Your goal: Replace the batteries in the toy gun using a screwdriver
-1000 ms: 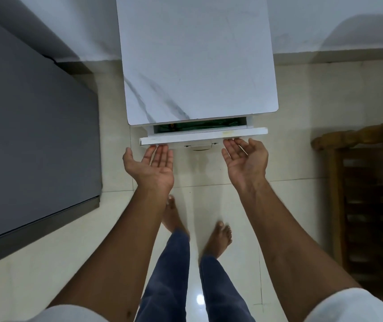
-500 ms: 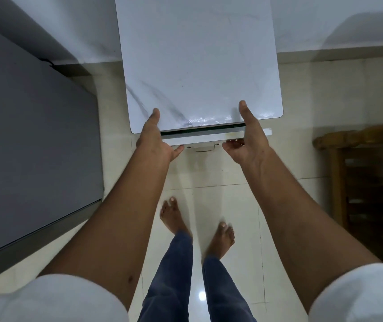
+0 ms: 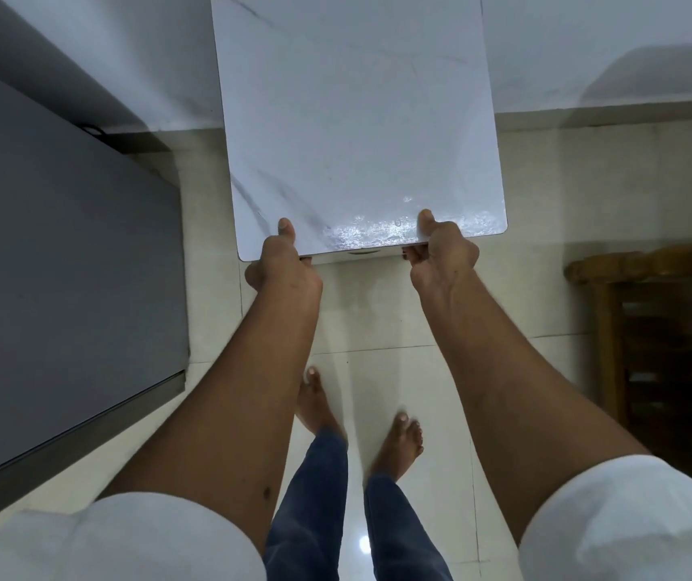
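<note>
A white marble-patterned side table (image 3: 356, 119) stands against the wall in front of me. My left hand (image 3: 281, 262) grips its near edge at the left, thumb on top and fingers curled underneath. My right hand (image 3: 440, 251) grips the near edge at the right in the same way. The drawer front (image 3: 356, 254) under the top shows only as a thin sliver between my hands. No toy gun, screwdriver or batteries are in view.
A grey bed or cabinet surface (image 3: 55, 287) fills the left side. A carved wooden chair (image 3: 662, 329) stands at the right. My bare feet (image 3: 361, 417) are on the pale tiled floor below the table.
The drawer, open a second ago with something green inside, has slid shut. My hands turned from palms up below the drawer front to gripping the table's near edge.
</note>
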